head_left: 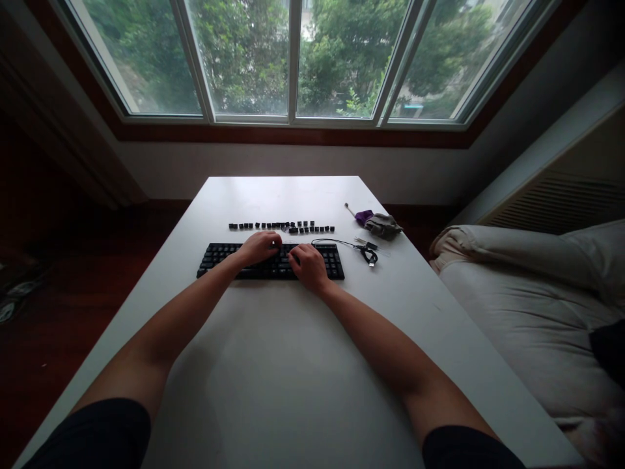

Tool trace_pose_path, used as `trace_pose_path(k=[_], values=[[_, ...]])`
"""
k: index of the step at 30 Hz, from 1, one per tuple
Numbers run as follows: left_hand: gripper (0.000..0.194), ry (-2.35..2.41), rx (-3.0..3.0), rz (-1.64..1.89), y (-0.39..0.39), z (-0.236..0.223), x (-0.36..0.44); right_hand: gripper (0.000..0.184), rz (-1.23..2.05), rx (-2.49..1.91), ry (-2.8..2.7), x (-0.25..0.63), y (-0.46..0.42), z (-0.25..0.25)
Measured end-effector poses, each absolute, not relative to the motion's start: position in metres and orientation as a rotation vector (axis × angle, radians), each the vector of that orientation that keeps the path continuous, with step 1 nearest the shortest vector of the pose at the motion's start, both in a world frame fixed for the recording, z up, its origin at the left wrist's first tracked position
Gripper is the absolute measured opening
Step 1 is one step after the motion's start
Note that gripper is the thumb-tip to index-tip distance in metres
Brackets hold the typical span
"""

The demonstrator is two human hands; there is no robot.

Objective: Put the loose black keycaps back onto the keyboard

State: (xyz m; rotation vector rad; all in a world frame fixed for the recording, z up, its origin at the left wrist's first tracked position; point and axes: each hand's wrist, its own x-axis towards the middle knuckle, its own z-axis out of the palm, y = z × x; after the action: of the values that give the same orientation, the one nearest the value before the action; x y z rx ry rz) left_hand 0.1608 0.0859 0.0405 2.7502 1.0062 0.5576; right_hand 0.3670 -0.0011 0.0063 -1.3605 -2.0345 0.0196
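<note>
A black keyboard [222,255] lies flat on the white table, its long side facing me. Over its upper middle, my left hand [262,247] is closed with curled fingers; whatever they may hold is too small to make out. My right hand [308,266] rests on the keys right of the middle. Its fingers are bent inward and closed, and their tips are partly hidden. Loose black keycaps [244,226] stand in uneven rows just behind the keyboard, with another group of keycaps [317,228] farther right.
Right of the keyboard lies a coiled black cable [370,255] with a USB plug. Behind it are a grey cloth [383,225], a purple cloth [364,217] and a thin white-handled stick [348,209]. A pale sofa [517,319] borders the white table [283,391] on the right.
</note>
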Motion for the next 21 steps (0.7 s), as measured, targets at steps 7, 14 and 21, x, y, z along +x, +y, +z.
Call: trace_pose_path(k=[7, 14, 21], values=[[0.016, 0.996, 2.754, 0.580, 0.0871, 0.0365, 0.1617, 0.016, 0.032, -1.354, -2.017, 0.3665, 0.0009, 0.0040], [0.017, 1.018, 2.756, 0.573, 0.0854, 0.0374, 0.1594, 0.016, 0.029, -1.341, -2.019, 0.3670, 0.0013, 0.0038], [0.017, 1.098, 2.648, 0.611, 0.0844, 0.0323, 0.1585, 0.017, 0.037, -1.349, -2.020, 0.3665, 0.0022, 0.0034]])
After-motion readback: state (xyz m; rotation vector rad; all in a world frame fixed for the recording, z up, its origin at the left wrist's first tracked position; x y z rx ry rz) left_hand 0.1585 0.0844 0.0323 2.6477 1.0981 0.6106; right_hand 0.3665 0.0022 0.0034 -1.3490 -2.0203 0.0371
